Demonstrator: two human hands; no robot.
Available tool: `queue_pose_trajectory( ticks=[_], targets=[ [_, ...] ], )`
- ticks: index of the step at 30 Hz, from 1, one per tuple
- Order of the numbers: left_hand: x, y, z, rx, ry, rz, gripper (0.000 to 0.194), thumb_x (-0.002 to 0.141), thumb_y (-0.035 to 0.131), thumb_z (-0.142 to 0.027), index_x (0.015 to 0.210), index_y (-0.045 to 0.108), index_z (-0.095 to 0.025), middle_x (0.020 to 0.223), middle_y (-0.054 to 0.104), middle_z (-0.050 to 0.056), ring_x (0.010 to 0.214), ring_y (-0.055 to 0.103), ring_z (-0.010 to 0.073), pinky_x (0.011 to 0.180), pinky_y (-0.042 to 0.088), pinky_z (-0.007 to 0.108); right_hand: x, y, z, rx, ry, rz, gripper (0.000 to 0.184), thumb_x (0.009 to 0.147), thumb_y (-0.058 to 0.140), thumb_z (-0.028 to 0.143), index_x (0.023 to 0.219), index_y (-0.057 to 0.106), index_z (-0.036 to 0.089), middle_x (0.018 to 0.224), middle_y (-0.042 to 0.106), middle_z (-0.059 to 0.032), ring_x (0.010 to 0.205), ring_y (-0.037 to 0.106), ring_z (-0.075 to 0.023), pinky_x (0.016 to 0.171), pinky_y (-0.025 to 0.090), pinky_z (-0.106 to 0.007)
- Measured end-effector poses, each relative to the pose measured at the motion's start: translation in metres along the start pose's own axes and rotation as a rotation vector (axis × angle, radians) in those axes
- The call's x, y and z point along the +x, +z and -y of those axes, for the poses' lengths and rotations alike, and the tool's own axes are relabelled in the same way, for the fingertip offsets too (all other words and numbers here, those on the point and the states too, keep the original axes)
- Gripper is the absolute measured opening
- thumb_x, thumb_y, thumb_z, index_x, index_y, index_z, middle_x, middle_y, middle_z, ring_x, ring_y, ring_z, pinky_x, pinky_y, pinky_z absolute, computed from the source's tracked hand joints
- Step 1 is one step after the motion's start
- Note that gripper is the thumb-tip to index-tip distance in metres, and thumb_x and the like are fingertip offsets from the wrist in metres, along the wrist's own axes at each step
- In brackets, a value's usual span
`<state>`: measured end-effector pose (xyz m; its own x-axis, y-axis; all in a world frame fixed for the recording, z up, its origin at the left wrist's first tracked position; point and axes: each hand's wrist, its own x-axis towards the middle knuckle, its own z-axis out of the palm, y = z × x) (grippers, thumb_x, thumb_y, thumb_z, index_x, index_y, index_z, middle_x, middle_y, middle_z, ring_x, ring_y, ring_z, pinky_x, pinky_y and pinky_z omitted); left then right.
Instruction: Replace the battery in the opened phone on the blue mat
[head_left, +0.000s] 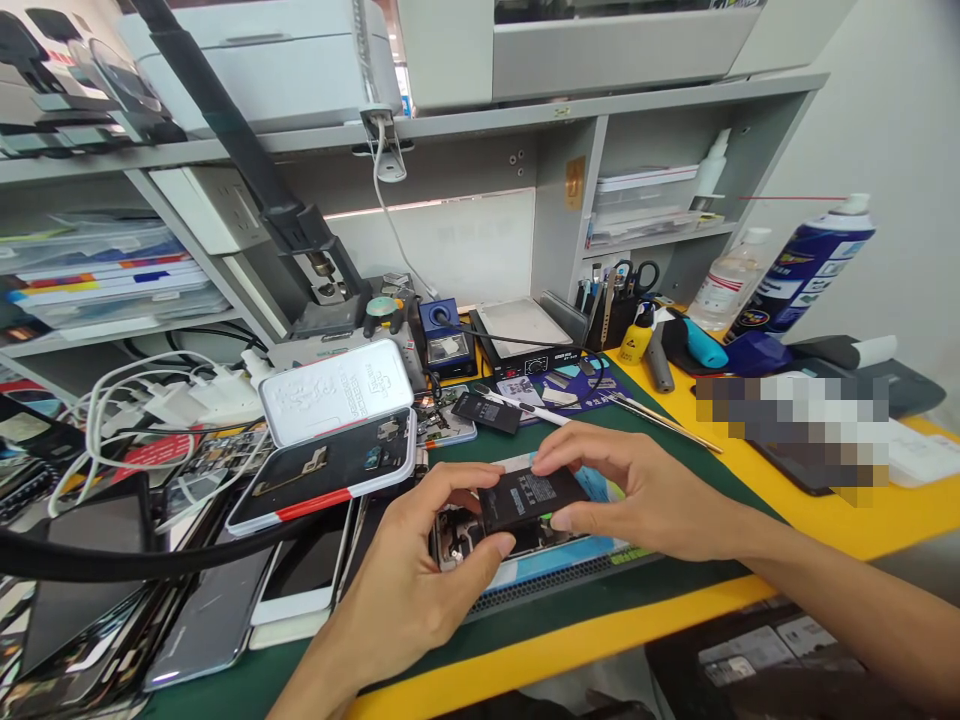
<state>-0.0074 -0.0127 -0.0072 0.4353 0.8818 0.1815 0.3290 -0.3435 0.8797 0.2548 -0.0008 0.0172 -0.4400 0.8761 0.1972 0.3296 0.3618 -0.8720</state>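
Observation:
A flat black phone battery is held between both hands just above an opened phone that lies on a blue-edged work pad. My left hand pinches the battery's left edge with thumb and fingers. My right hand grips its right edge, fingers curled over the top. The phone's inner parts show under the battery at the left.
A white tin and a tray of small parts sit to the left, beside stacked phones and white chargers. Tweezers, a spray can, bottles and a tool cup stand at the right.

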Motion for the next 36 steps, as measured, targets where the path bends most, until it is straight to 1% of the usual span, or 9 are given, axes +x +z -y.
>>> queue_pose_trajectory(
  ticks=[3,7,12,14,18,25,29,33,36],
  targets=[
    [0.002,0.0,0.0,0.078,0.004,0.006,0.03,0.097,0.064,-0.032,0.126,0.056,-0.035,0.126,0.065,0.001,0.106,0.064,0.02,0.089,0.054,0.036,0.001,-0.002,0.001,-0.052,0.004,0.033,0.029,0.084,0.08,0.031,0.111,0.072,0.026,0.112,0.067,-0.0043,0.095,0.064,-0.0181,0.079,0.052,-0.027],
    [0.005,0.001,0.0,0.136,0.031,0.02,0.031,0.096,0.064,-0.028,0.125,0.056,-0.034,0.123,0.063,0.001,0.101,0.064,0.0188,0.085,0.053,0.034,0.001,-0.008,0.006,-0.155,-0.008,0.111,0.036,0.086,0.076,0.024,0.121,0.071,0.026,0.114,0.065,-0.0056,0.095,0.064,-0.0182,0.073,0.052,-0.024],
    [0.007,0.001,0.0,0.218,0.111,0.044,0.032,0.095,0.062,-0.024,0.125,0.056,-0.032,0.125,0.059,0.004,0.111,0.059,0.0209,0.093,0.051,0.037,0.001,-0.011,0.007,-0.216,-0.028,0.15,0.039,0.086,0.073,0.019,0.125,0.069,0.023,0.116,0.065,-0.0071,0.085,0.064,-0.0149,0.065,0.051,-0.023],
    [0.008,0.0,0.0,0.251,0.138,0.065,0.032,0.094,0.062,-0.022,0.124,0.056,-0.03,0.125,0.059,0.005,0.115,0.058,0.0227,0.096,0.05,0.04,0.001,-0.011,0.006,-0.25,-0.035,0.149,0.034,0.085,0.074,0.019,0.119,0.072,0.021,0.117,0.066,-0.0085,0.09,0.065,-0.0168,0.07,0.053,-0.024],
    [0.008,-0.004,-0.002,0.312,0.195,0.093,0.035,0.09,0.065,-0.019,0.123,0.057,-0.027,0.128,0.061,0.009,0.123,0.052,0.0283,0.102,0.047,0.047,0.002,-0.011,0.004,-0.299,-0.046,0.167,0.023,0.084,0.077,0.022,0.107,0.075,0.02,0.118,0.069,-0.01,0.109,0.065,-0.0228,0.093,0.053,-0.034],
    [0.006,-0.009,0.0,0.489,0.338,0.08,0.028,0.085,0.058,-0.009,0.109,0.064,-0.023,0.12,0.067,0.011,0.116,0.054,0.0318,0.103,0.044,0.056,0.003,-0.01,-0.004,-0.305,-0.073,0.171,0.019,0.086,0.076,0.025,0.104,0.075,0.02,0.119,0.07,-0.0099,0.114,0.064,-0.0232,0.101,0.05,-0.039],
    [0.007,-0.009,0.003,0.524,0.364,0.074,0.029,0.085,0.056,-0.007,0.108,0.065,-0.022,0.117,0.069,0.01,0.113,0.055,0.0309,0.097,0.047,0.052,0.004,-0.01,-0.007,-0.326,-0.08,0.175,0.019,0.086,0.075,0.026,0.104,0.075,0.021,0.122,0.069,-0.0101,0.114,0.063,-0.0242,0.102,0.049,-0.041],
    [0.008,-0.011,0.005,0.519,0.357,0.04,0.03,0.088,0.051,-0.004,0.106,0.065,-0.023,0.113,0.071,0.008,0.111,0.056,0.0291,0.094,0.048,0.049,0.003,-0.01,-0.009,-0.328,-0.066,0.197,0.022,0.089,0.074,0.033,0.107,0.075,0.021,0.124,0.068,-0.01,0.117,0.062,-0.0254,0.102,0.049,-0.042],
    [0.008,-0.013,0.006,0.493,0.352,0.013,0.033,0.091,0.046,-0.001,0.108,0.064,-0.024,0.109,0.071,0.006,0.109,0.056,0.0262,0.092,0.049,0.045,0.001,-0.009,-0.011,-0.338,-0.088,0.2,0.023,0.09,0.073,0.035,0.108,0.075,0.021,0.124,0.068,-0.0098,0.118,0.061,-0.0255,0.103,0.049,-0.041]
  ],
)
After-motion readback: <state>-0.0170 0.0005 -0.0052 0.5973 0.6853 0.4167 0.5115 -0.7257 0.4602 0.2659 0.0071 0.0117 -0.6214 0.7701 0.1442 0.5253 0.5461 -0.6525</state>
